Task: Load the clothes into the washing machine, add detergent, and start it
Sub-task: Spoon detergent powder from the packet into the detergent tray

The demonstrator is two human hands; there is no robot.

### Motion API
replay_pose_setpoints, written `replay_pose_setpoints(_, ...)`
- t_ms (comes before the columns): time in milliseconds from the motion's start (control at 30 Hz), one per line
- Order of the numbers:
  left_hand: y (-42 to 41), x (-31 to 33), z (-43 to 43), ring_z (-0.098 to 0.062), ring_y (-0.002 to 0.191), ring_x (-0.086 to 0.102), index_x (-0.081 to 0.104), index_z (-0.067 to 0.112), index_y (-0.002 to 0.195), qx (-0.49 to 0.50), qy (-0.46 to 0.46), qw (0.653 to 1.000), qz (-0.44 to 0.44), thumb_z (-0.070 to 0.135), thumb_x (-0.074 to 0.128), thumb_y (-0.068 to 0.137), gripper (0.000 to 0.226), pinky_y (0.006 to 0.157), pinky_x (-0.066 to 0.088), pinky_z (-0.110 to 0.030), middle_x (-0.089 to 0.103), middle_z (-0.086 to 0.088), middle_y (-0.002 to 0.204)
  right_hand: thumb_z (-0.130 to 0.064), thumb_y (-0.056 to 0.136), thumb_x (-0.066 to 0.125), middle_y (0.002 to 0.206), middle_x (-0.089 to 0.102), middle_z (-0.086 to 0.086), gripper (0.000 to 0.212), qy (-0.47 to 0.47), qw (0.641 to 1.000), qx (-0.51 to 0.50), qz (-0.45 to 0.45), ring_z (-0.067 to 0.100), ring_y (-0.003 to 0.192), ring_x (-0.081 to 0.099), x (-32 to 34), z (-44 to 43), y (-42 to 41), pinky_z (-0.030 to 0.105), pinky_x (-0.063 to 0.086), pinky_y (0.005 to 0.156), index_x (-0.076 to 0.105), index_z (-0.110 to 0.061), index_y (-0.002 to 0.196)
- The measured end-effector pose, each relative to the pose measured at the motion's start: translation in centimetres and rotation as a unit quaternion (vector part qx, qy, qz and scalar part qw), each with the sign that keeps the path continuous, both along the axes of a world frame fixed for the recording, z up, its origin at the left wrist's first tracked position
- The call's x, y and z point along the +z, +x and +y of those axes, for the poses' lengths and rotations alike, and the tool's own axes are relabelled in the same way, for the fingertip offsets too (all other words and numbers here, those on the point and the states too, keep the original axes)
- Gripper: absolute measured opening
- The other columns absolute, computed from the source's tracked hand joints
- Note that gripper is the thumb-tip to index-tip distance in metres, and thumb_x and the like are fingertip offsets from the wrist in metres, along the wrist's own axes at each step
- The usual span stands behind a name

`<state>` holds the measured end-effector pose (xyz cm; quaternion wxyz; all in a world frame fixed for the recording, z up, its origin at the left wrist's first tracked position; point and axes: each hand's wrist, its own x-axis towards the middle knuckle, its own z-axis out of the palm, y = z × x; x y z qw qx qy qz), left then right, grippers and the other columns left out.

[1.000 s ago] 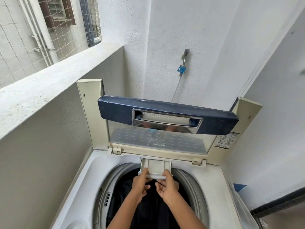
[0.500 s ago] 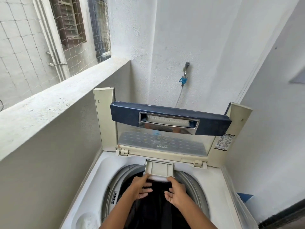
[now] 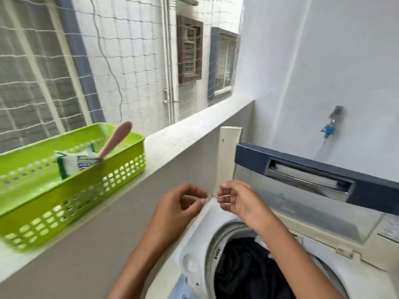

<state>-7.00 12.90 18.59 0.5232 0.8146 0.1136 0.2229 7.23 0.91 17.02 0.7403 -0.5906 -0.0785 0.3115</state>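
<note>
The top-loading washing machine (image 3: pixel 190 242) fills the lower right, its lid (image 3: pixel 302 169) standing open. Dark clothes (image 3: pixel 246 270) lie inside the drum. My left hand (image 3: pixel 179 206) and my right hand (image 3: pixel 239 201) hover side by side above the machine's left rim, fingers curled, fingertips nearly touching; neither visibly holds anything. On the ledge to the left stands a green basket (image 3: pixel 71 190). Inside it are a white and green detergent packet (image 3: pixel 77 164) and a pink scoop (image 3: pixel 117 138) leaning on its rim.
A grey concrete ledge (image 3: pixel 183 134) runs along the left, with netting (image 3: pixel 108 61) beyond it. A tap with a blue fitting (image 3: pixel 330 126) is on the white back wall, a hose running down behind the lid.
The view has swung left, bringing the green basket into sight. Both hands have left the detergent drawer at the drum's back edge and risen to the left, above the machine's rim.
</note>
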Motion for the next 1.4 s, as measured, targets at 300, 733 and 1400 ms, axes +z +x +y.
replay_pose_setpoints(300, -13.2, 11.1, 4.6, 0.002, 0.068, 0.066, 0.069, 0.030, 0.078, 0.163, 0.217, 0.952, -0.144, 0.028, 0.074, 0.076, 0.006, 0.066, 0.047, -0.004, 0.071, 0.019, 0.079, 0.002, 0.083, 0.061, 0.073, 0.059, 0.008, 0.019, 0.049, 0.927, 0.239, -0.286, 0.017, 0.050, 0.058, 10.6, 8.4, -7.5, 0.026, 0.048, 0.052, 0.059, -0.011, 0.098)
replay_pose_setpoints(733, -11.3, 10.4, 15.8, -0.013, 0.115, 0.049, 0.015, 0.036, 0.146, 0.069, 0.133, 0.970, 0.192, 0.059, 0.064, 0.054, 0.107, 0.096, 0.043, -0.027, 0.044, -0.013, 0.143, -0.015, 0.092, 0.057, 0.059, 0.053, 0.007, 0.014, 0.121, 0.886, 0.197, -0.403, 0.013, 0.037, 0.045, 13.9, 13.3, -9.5, 0.021, 0.036, 0.038, 0.061, -0.003, 0.086)
replay_pose_setpoints(1400, -10.6, 9.4, 15.8, 0.007, 0.037, 0.044, 0.021, 0.031, 0.146, 0.072, 0.142, 0.964, 0.212, 0.044, 0.059, 0.085, 0.073, 0.037, 0.029, -0.006, 0.059, 0.006, 0.085, -0.012, 0.090, 0.045, 0.036, 0.044, -0.004, 0.023, 0.112, 0.980, 0.053, -0.159, 0.011, 0.028, 0.040, 12.1, 17.0, -8.5, 0.014, 0.034, 0.037, 0.054, -0.011, 0.069)
